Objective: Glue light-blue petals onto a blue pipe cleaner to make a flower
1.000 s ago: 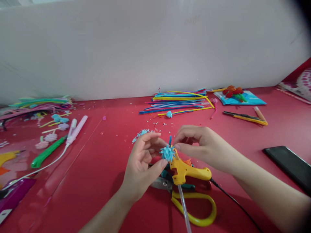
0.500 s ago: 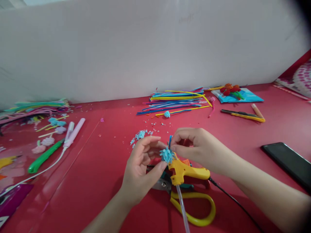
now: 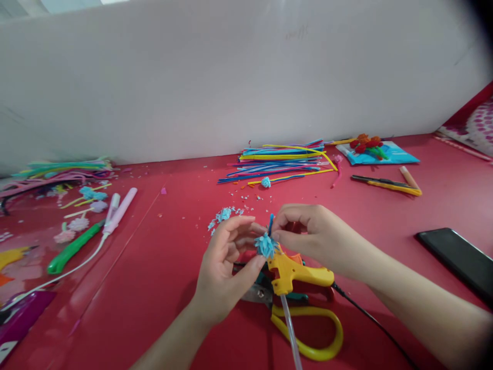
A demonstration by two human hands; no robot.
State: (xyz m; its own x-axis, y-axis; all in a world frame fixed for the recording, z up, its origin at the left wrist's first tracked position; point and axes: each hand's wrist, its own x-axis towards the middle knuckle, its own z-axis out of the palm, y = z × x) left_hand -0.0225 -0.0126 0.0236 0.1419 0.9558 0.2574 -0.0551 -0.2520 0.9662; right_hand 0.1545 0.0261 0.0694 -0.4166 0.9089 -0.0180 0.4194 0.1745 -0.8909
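A light-blue fuzzy pipe-cleaner flower (image 3: 266, 245) with pointed petals is held between my two hands. My left hand (image 3: 227, 267) curves around its left side, thumb and fingertips at the petals. With thumb and index finger, my right hand (image 3: 304, 226) pinches the flower's dark blue stem (image 3: 270, 224), which points up. Right below the flower lies a yellow glue gun (image 3: 296, 272) with a clear glue stick (image 3: 290, 329) out of its back. Beneath the gun are scissors with yellow handles (image 3: 325, 353) and teal-handled pliers, partly hidden.
Light-blue fuzz clippings (image 3: 223, 215) lie beyond my left hand. Farther back are a bundle of pipe cleaners (image 3: 285, 156) and a small blue flower (image 3: 265, 182). A phone (image 3: 454, 259) lies at right; a pink hair-iron-like tool (image 3: 121, 208) and green-handled tool (image 3: 73, 249) at left.
The view has shifted slightly, so everything sits a few pixels lower and to the right. Both hands keep the same hold on the flower and its stem.
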